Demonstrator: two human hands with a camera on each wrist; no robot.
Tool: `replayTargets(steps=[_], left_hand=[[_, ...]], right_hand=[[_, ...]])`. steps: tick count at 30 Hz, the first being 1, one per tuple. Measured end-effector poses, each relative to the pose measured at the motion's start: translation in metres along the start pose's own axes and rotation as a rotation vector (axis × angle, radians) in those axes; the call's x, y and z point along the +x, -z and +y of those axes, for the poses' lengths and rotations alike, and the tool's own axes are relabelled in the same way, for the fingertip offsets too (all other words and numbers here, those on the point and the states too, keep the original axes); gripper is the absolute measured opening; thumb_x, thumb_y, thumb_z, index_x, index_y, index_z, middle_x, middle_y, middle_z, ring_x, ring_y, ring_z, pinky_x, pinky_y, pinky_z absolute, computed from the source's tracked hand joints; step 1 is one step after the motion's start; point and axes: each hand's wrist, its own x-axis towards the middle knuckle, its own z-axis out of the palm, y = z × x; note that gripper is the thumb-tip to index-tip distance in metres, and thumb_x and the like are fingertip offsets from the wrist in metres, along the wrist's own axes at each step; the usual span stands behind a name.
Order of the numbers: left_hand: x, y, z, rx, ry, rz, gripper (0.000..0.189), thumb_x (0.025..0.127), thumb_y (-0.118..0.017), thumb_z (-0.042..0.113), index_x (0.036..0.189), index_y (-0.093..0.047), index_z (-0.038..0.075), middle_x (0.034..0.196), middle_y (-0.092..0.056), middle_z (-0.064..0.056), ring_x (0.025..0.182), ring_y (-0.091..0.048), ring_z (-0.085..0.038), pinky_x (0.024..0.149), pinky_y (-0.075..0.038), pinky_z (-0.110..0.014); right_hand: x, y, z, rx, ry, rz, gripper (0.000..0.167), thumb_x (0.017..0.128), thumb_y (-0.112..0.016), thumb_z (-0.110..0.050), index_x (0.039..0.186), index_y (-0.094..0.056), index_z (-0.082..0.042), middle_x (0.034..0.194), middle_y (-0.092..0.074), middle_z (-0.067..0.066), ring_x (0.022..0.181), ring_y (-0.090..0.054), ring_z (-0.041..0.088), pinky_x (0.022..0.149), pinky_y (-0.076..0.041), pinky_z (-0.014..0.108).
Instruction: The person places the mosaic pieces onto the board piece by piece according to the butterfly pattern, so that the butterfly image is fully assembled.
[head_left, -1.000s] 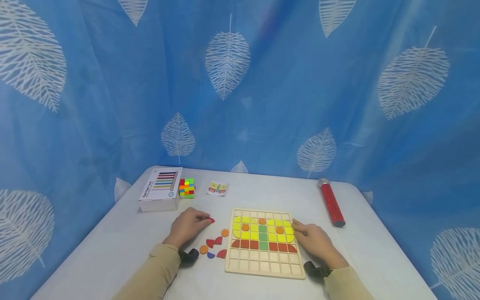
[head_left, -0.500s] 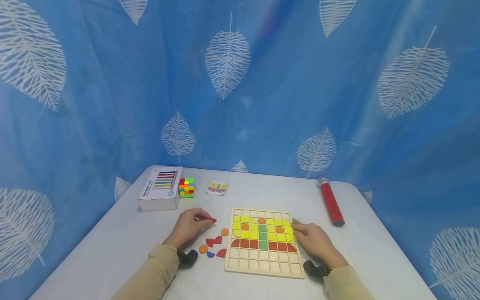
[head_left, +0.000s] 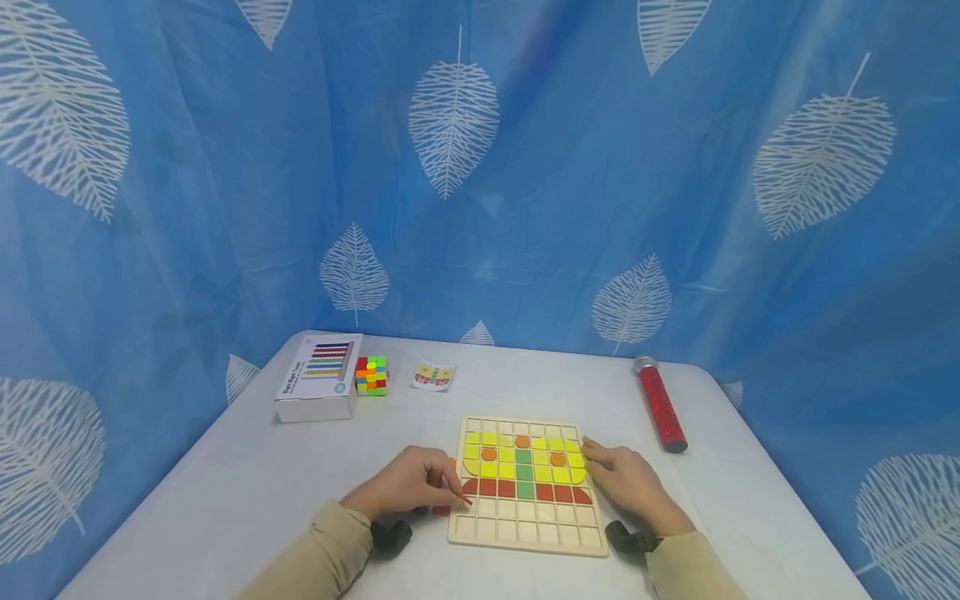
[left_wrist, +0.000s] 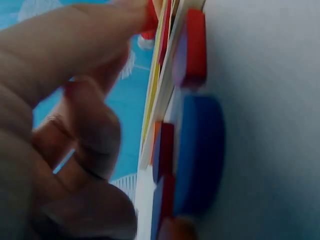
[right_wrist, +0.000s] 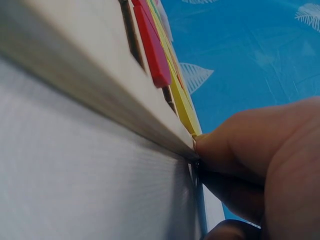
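Observation:
My left hand (head_left: 408, 482) pinches a small red piece (head_left: 467, 501) between thumb and fingertips, over the left edge of the wooden grid board (head_left: 528, 533). The piece overlaps a bare square just under the left end of the red row (head_left: 489, 488). My right hand (head_left: 630, 479) grips the board's right edge, its thumb (right_wrist: 212, 150) at the rim in the right wrist view. Yellow (head_left: 543, 472), green (head_left: 524, 474) and orange (head_left: 557, 459) pieces lie in the upper squares. Under my left hand, a blue piece (left_wrist: 202, 155) and a red piece (left_wrist: 196, 47) lie on the table.
Behind the board lies a small pattern card (head_left: 433, 375). A puzzle cube (head_left: 372, 376) stands beside a white box (head_left: 318, 379) at the back left. A red glittery tube (head_left: 662, 408) lies at the right. A blue leaf-print curtain (head_left: 525, 250) hangs behind the table.
My left hand has moved right and nearer to me with the red piece, from the table to the board's left edge, now covering most loose pieces. My right hand stays at the board.

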Motion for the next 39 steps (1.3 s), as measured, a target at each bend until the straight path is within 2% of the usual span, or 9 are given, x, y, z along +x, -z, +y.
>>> replayTargets(steps=[6,12,22,29,32,34,37,39], left_hand=[[0.0019,-0.0032,0.0,0.01,-0.029,-0.062,0.014,0.084,-0.084,0.014,0.087,-0.082,0.028,0.084,-0.072,0.01,0.07,-0.062,-0.008,0.063,-0.05,-0.02],[0.0025,-0.0019,0.0018,0.038,-0.051,-0.082,0.017,0.084,-0.084,0.013,0.09,-0.084,0.029,0.087,-0.073,0.014,0.073,-0.061,-0.004,0.064,-0.05,-0.02],[0.0051,-0.0032,0.0047,0.125,-0.038,-0.067,0.016,0.085,-0.083,0.015,0.089,-0.084,0.03,0.091,-0.071,0.02,0.082,-0.061,-0.002,0.072,-0.052,-0.021],[0.0066,-0.0054,0.0061,0.199,0.003,-0.034,0.012,0.084,-0.085,0.023,0.086,-0.083,0.035,0.09,-0.066,0.021,0.079,-0.059,-0.001,0.07,-0.05,-0.022],[0.0041,-0.0035,0.0052,0.187,0.067,0.044,0.007,0.086,-0.084,0.029,0.088,-0.081,0.035,0.091,-0.065,0.018,0.078,-0.06,-0.006,0.067,-0.051,-0.024],[0.0034,-0.0029,0.0043,0.181,0.153,0.151,0.006,0.087,-0.083,0.033,0.091,-0.079,0.033,0.094,-0.066,0.014,0.077,-0.059,-0.011,0.065,-0.052,-0.027],[0.004,-0.003,0.0007,0.205,0.291,0.328,0.014,0.089,-0.081,0.034,0.101,-0.077,0.028,0.101,-0.066,0.008,0.082,-0.058,-0.013,0.071,-0.055,-0.031],[0.0058,-0.003,-0.0026,0.223,0.353,0.386,0.023,0.088,-0.081,0.034,0.109,-0.077,0.024,0.106,-0.067,0.005,0.087,-0.059,-0.013,0.077,-0.058,-0.034]], right_hand=[[-0.0006,-0.0009,0.0007,0.01,-0.013,-0.001,0.047,0.1,-0.063,-0.029,0.144,-0.059,-0.013,0.155,-0.051,0.001,0.147,-0.041,0.038,0.114,-0.035,0.063],[-0.0001,-0.0012,0.0002,0.013,-0.022,0.001,0.048,0.1,-0.063,-0.03,0.145,-0.058,-0.013,0.156,-0.05,0.001,0.148,-0.04,0.037,0.114,-0.035,0.063],[-0.0005,-0.0004,-0.0006,0.008,-0.018,0.001,0.048,0.101,-0.063,-0.031,0.145,-0.058,-0.014,0.156,-0.05,0.001,0.148,-0.04,0.038,0.114,-0.034,0.064],[-0.0011,0.0002,-0.0004,0.005,-0.019,0.0,0.049,0.1,-0.063,-0.031,0.145,-0.058,-0.014,0.155,-0.051,0.002,0.148,-0.04,0.039,0.114,-0.035,0.064],[-0.0011,-0.0007,-0.0001,0.01,-0.016,-0.004,0.048,0.1,-0.063,-0.031,0.145,-0.059,-0.014,0.155,-0.051,0.002,0.147,-0.04,0.039,0.114,-0.035,0.064],[-0.0012,-0.001,0.0001,0.01,-0.015,-0.005,0.048,0.1,-0.063,-0.032,0.144,-0.059,-0.014,0.155,-0.051,0.002,0.147,-0.041,0.039,0.114,-0.035,0.064],[-0.0014,-0.0009,0.0002,0.0,-0.013,-0.003,0.049,0.1,-0.064,-0.033,0.145,-0.059,-0.014,0.155,-0.051,0.002,0.147,-0.041,0.038,0.114,-0.036,0.063],[-0.0015,-0.0001,-0.0001,0.0,-0.02,-0.004,0.049,0.1,-0.064,-0.033,0.145,-0.058,-0.014,0.155,-0.051,0.002,0.147,-0.041,0.038,0.113,-0.036,0.063]])
